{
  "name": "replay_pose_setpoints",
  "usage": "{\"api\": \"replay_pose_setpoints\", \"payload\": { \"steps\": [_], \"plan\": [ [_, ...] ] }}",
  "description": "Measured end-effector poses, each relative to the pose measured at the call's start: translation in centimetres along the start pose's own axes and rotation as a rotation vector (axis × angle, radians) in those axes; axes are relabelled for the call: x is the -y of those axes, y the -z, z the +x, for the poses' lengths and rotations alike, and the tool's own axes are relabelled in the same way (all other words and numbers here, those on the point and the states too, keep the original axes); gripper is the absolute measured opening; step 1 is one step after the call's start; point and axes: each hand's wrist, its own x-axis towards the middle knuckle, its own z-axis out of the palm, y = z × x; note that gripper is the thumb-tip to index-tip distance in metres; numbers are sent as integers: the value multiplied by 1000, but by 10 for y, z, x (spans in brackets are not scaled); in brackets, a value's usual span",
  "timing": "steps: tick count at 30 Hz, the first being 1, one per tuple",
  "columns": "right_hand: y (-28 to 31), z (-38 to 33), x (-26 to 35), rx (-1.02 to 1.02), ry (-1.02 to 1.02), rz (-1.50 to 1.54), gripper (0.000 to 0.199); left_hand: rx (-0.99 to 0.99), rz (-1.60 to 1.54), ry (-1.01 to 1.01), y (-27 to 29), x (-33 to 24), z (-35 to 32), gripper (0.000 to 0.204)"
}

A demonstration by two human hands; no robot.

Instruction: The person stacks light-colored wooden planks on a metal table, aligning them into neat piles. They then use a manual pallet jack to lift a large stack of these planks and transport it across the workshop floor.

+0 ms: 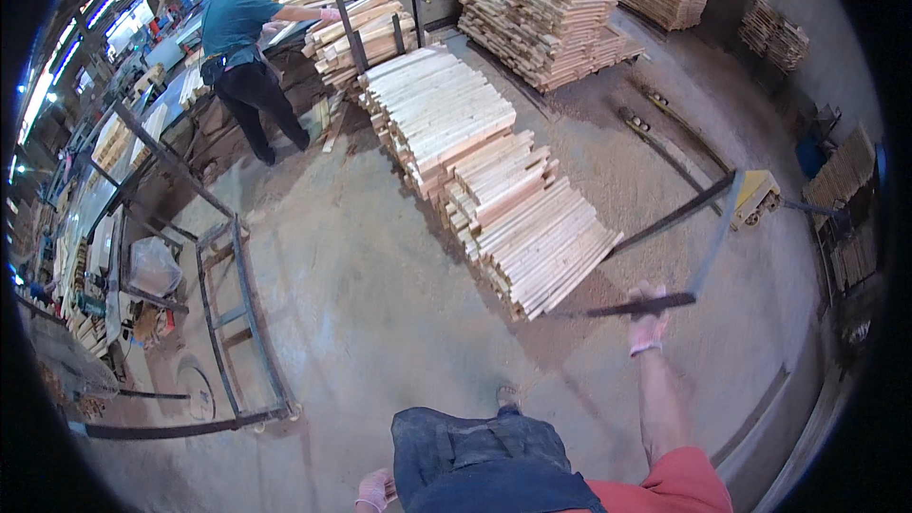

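Note:
My right hand [648,319], in a pale pink glove, reaches forward and is closed around the dark end bar of a metal cart frame [670,303]. Long rows of pale wooden strips [537,239] lie stacked beyond that bar, to its left. At the lower edge, my left hand [376,490], gloved likewise, hangs beside my dark trousers, away from the wood. Only part of it shows, so its finger position is unclear.
An empty dark metal frame [233,313] lies on the floor at left. Across the strips, a co-worker [245,47] reaches toward more wood. Tall wood stacks [560,14] stand at the back. A yellow pallet jack [755,198] is at right.

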Motion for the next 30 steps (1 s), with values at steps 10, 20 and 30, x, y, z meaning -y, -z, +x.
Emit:
{"api": "replay_pose_setpoints", "payload": {
  "steps": [10,20,30],
  "plan": [
    [73,-89,-177,700,-686,-2067,34,58,432,-226,18,-214,83,36],
    [-270,-69,-274,150,-945,-1139,28,-390,1192,-599,60,-686,253,27],
    [-403,96,-386,221,-704,-1269,20,157,455,-816,-295,-1158,145,39]
  ]
}}
